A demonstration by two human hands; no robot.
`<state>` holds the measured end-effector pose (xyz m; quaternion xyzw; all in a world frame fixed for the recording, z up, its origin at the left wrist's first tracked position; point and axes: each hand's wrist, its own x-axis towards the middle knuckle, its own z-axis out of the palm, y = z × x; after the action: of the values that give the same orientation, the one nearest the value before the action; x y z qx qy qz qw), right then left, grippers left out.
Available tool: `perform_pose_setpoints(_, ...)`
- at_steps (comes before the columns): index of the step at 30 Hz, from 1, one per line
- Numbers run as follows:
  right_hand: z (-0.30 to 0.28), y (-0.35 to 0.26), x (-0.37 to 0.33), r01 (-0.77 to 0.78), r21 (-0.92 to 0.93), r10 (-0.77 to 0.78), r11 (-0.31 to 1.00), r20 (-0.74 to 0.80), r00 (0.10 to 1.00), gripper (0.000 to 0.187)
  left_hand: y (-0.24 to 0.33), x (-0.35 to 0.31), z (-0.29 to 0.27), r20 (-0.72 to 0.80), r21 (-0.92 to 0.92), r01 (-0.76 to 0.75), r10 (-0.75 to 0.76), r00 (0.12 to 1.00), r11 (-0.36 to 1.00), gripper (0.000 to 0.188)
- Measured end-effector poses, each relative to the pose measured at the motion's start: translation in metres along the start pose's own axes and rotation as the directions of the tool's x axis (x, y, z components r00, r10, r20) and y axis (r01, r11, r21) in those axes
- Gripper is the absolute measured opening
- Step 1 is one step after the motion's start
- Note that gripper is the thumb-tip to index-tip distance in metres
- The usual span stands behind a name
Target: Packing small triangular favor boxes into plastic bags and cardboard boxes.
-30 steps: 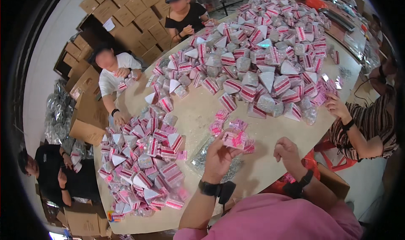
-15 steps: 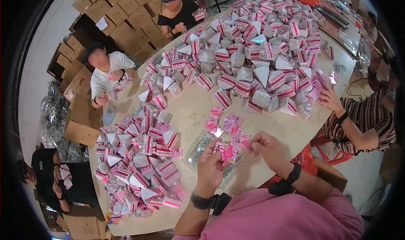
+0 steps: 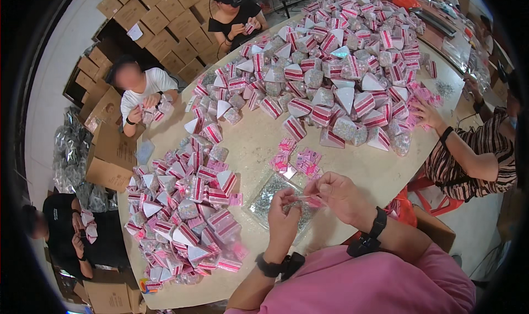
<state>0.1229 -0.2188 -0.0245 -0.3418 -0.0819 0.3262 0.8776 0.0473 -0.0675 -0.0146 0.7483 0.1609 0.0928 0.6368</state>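
Observation:
Close to my body, my left hand (image 3: 284, 217) and my right hand (image 3: 344, 201) pinch a small pink printed card (image 3: 314, 201) between them. The card is tilted nearly edge-on, so little of its printed side shows. Both hands have their fingers closed. Under and beside my left hand lies a flat clear tray or bag (image 3: 259, 204) filled with small silvery pieces; I cannot make out their kind. Just beyond it are two small groups of pink cards, one on the left (image 3: 282, 154) and one on the right (image 3: 308, 160).
A large heap of pink-and-white wedge-shaped packs (image 3: 330, 71) covers the table's far side. A smaller heap (image 3: 187, 215) lies to my left. Other people work around the table; one person's hand (image 3: 424, 113) touches pink cards at right. Cardboard boxes (image 3: 110, 159) stand at left.
The card has turned from face-up to nearly edge-on. My left hand has turned over it, and my right hand has shifted slightly left, closer to the left.

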Motion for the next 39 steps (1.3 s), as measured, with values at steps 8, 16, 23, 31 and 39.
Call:
perform_pose_setpoints(8,0.014,-0.002,-0.007,-0.048,-0.216,0.031,0.975,-0.081,0.996,0.012,0.033,0.007,-0.004,0.229,0.413,-0.628,0.593,0.772,0.659,0.011)
perform_pose_setpoints(16,0.012,0.0,-0.008,-0.158,-0.176,0.156,0.972,-0.024,0.987,0.013,0.027,0.006,0.002,0.149,0.465,-0.649,0.67,0.727,0.602,0.008)
perform_pose_setpoints(23,0.008,0.002,-0.009,-0.165,-0.177,0.178,0.97,0.061,0.982,0.013,0.029,0.006,-0.01,0.205,0.255,-0.548,0.509,0.836,0.797,0.024)
perform_pose_setpoints(31,0.01,-0.002,-0.015,-0.286,-0.18,0.309,0.941,0.113,0.944,0.013,0.036,0.01,-0.031,0.559,-0.039,-0.293,0.264,0.786,0.955,0.052)
perform_pose_setpoints(39,-0.002,0.003,-0.018,-0.32,-0.213,0.355,0.923,0.152,0.922,0.012,0.028,-0.008,-0.028,0.41,0.316,-0.579,0.442,0.798,0.751,0.009)
